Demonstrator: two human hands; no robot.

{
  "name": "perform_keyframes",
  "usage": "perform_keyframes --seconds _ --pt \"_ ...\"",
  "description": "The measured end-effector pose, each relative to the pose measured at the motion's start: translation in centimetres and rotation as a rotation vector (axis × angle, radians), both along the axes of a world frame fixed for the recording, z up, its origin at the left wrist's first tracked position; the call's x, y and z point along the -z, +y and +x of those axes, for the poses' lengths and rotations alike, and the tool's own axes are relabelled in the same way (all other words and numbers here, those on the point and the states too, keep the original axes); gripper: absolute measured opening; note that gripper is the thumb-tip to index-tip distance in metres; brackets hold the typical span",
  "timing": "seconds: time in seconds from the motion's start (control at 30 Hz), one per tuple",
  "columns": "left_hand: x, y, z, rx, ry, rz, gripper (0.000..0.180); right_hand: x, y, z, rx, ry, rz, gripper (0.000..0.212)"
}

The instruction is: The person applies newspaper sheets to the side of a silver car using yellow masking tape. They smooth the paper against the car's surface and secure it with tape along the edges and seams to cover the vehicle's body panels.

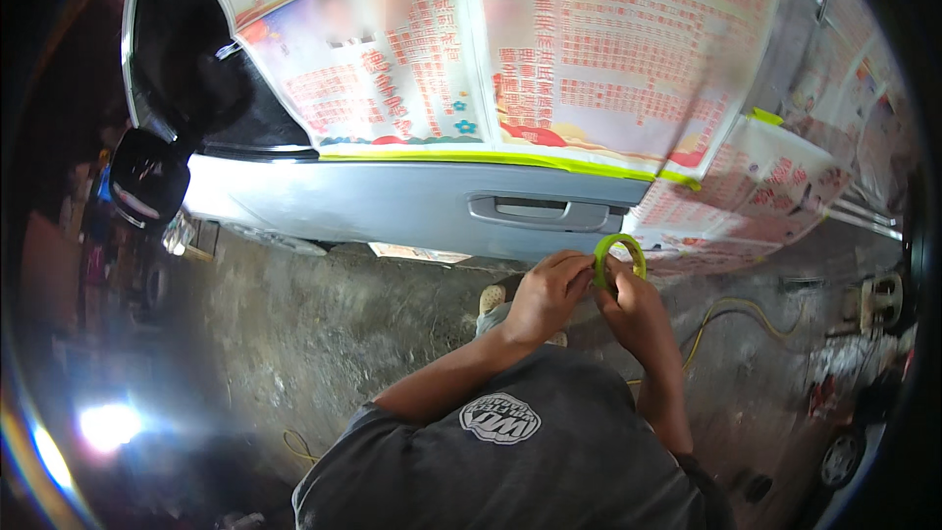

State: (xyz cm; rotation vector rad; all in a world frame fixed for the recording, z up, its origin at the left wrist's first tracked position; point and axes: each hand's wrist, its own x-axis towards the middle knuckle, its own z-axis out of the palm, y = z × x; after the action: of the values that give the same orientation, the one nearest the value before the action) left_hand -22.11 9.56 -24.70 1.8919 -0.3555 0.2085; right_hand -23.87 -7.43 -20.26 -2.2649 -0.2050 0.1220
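A bright yellow-green roll of masking tape [641, 253] is upright in front of me, just below the car door's handle [549, 212]. My right hand [636, 312] grips the roll from below, with fingers reaching into its ring. At the roll's left side, my left hand [548, 296] is closed in a pinch at the tape, its fingertips touching the roll's edge. Whether a loose tape end lies between those fingertips is hidden. Behind both hands stands the grey car door [392, 198], with a strip of the same green tape [471, 156] along its upper edge.
Printed paper sheets [608, 49] cover the car's windows and the panel to the right. A black side mirror [149, 177] juts out at the left. A yellow hose [731, 302] lies on the concrete floor [294, 334]. At lower left a bright lamp [110, 427] shines.
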Motion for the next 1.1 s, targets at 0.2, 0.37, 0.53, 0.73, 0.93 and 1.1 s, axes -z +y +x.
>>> perform_keyframes --seconds 0.2,0.37,0.53,0.73,0.93,1.1 --pt "0.3 0.3 0.4 0.056 0.125 0.036 0.017 0.9 -0.8 -0.3 -0.009 -0.023 -0.075 0.047" --pt "-0.4 0.4 1.2 0.093 0.184 0.105 0.014 1.0 -1.5 -0.3 -0.069 -0.144 -0.076 0.039" --pt "-1.9 0.7 1.3 0.165 0.149 0.190 0.011 1.5 -2.7 0.4 -0.087 -0.317 -0.003 0.033" --pt "-2.6 -1.3 1.2 -0.006 0.145 -0.163 0.022 0.3 -2.2 0.3 0.097 -0.092 0.107 0.027" --pt "0.6 -0.1 2.7 0.074 -0.052 -0.089 0.025 -1.0 -1.4 0.0 -0.037 -0.070 0.151 0.033" --pt "-1.8 0.7 2.4 0.083 -0.139 0.013 0.012 0.5 -0.2 0.4 0.100 -0.003 0.281 0.033"
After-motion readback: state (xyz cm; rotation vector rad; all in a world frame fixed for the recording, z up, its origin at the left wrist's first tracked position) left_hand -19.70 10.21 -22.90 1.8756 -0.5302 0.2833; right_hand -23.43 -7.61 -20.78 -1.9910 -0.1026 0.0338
